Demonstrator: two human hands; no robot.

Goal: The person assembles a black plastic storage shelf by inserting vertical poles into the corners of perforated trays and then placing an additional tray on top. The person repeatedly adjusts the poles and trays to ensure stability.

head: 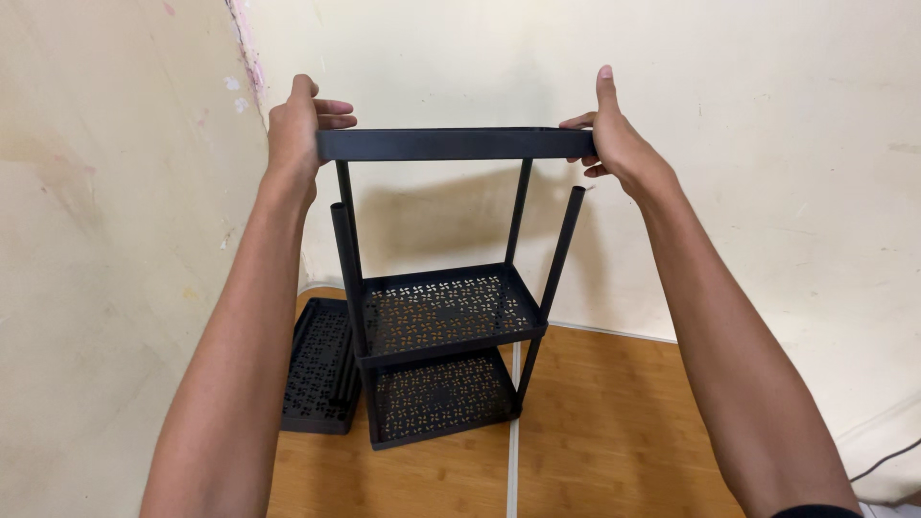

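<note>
Black perforated metal makes up the three-tier shelf rack (443, 317) standing on a wooden floor (614, 432) in the corner of a cream-painted room. A person's left hand (295, 129) clasps the left end of a flat black metal top tray (456, 144), fingers curled over the far rim; the right hand (614, 139) closes on the opposite end, thumb raised straight up. Both hands are shut firmly on the tray, which sits level between them. Directly beneath the grip, two thin rear posts meet the tray's underside, while the two thicker black front tubes (566, 245) stop short of it, their open tops just below the tray's near edge. Below these, two punched shelves already sit fixed in the frame. Another black perforated tray (321, 369) lies on the floor, down and to the left of the left hand, touching the wall's foot. By the look of it, the top tier is being fitted; seating it would call for lining up the near corners over the front tubes and pressing evenly downward.
</note>
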